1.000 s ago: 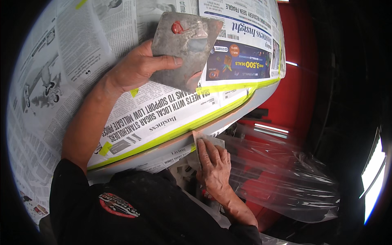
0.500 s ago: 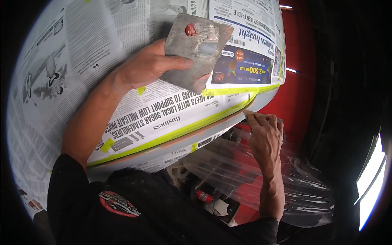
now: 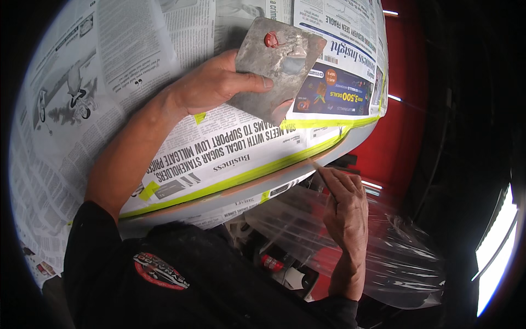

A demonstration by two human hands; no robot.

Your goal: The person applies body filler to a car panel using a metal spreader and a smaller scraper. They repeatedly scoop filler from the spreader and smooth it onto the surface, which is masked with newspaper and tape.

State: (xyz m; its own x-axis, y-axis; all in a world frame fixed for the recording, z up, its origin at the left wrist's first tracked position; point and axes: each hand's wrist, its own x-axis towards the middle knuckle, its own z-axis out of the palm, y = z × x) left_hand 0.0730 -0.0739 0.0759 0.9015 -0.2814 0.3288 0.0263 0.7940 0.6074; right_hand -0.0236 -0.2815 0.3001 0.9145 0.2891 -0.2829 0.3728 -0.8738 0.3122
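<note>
My left hand (image 3: pixel 222 85) grips a grey metal mixing plate (image 3: pixel 255 93), its thumb lying across the top face. On the plate sit a blob of red paste (image 3: pixel 271 39) and a smear of grey putty (image 3: pixel 295 66). At the bare grey panel edge (image 3: pixel 350 141), my right hand (image 3: pixel 346 205) is closed round a thin flat spreader (image 3: pixel 314 163). Only the spreader's tip shows, close against the brownish strip (image 3: pixel 257 182) along the edge; the fingers hide the rest. Yellow-green masking tape (image 3: pixel 219 192) runs beside that strip.
Newspaper sheets (image 3: pixel 126 46) cover the big curved body beyond the tape. Clear plastic sheeting (image 3: pixel 405 257) hangs at the lower right, near a red surface (image 3: pixel 405 137). Below the edge are dark items and a small red container (image 3: pixel 272 262).
My right hand has moved left and slightly nearer along the panel edge with the spreader. The view has shifted a little; my left hand still grips the plate.
</note>
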